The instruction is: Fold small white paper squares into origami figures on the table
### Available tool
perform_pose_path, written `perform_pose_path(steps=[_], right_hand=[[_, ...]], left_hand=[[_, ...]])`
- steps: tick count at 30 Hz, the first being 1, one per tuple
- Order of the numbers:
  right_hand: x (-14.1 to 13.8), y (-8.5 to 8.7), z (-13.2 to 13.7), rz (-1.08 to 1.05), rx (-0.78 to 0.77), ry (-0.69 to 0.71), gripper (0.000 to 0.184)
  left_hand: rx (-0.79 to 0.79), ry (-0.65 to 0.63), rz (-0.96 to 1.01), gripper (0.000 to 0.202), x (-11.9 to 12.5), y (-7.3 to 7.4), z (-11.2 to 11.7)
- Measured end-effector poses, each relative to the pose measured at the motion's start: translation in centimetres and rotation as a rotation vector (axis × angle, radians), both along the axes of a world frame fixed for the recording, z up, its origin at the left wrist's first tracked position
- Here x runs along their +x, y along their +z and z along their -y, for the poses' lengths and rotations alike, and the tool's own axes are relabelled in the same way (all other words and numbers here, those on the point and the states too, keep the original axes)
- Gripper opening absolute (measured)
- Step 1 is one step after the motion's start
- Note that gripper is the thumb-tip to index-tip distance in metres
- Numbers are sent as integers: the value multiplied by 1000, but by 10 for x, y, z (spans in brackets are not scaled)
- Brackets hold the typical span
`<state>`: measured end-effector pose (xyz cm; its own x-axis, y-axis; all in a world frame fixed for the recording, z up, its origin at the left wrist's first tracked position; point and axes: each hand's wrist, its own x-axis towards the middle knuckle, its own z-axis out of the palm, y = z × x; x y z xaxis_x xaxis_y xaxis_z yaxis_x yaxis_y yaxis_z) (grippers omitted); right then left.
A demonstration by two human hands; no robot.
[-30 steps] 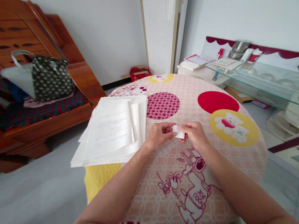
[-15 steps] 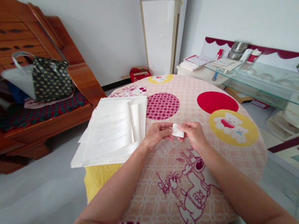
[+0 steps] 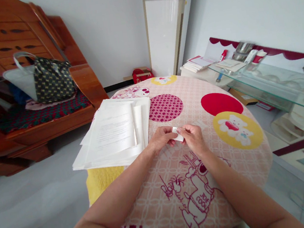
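Left hand (image 3: 161,137) and right hand (image 3: 192,136) both have a fingertip grip on the small white paper piece (image 3: 178,134), pinched between them over the cloth-covered surface (image 3: 189,88), right of the printed sheets (image 3: 114,130).

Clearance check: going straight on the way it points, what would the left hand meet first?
The left hand would first meet the small white piece at its fingertips, then likely the right hand; depth is uncertain from one view.
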<state>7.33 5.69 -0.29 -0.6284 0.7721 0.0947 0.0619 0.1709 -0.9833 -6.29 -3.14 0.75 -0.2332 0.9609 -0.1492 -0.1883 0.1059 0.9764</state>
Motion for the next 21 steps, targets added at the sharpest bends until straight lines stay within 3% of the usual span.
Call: perform_pose_path(steps=[5, 11, 17, 21], right_hand=[[-1, 3, 4, -50, -90, 4, 34], [0, 10, 4, -110, -196, 3, 33], [3, 6, -2, -102, -149, 27, 31], [5, 4, -6, -44, -115, 107, 30]], left_hand=[[20, 5, 70, 18, -1, 1, 1], [3, -79, 117, 18, -7, 3, 1], [10, -165, 142, 26, -13, 3, 4], [-15, -128, 46, 26, -15, 0, 3]])
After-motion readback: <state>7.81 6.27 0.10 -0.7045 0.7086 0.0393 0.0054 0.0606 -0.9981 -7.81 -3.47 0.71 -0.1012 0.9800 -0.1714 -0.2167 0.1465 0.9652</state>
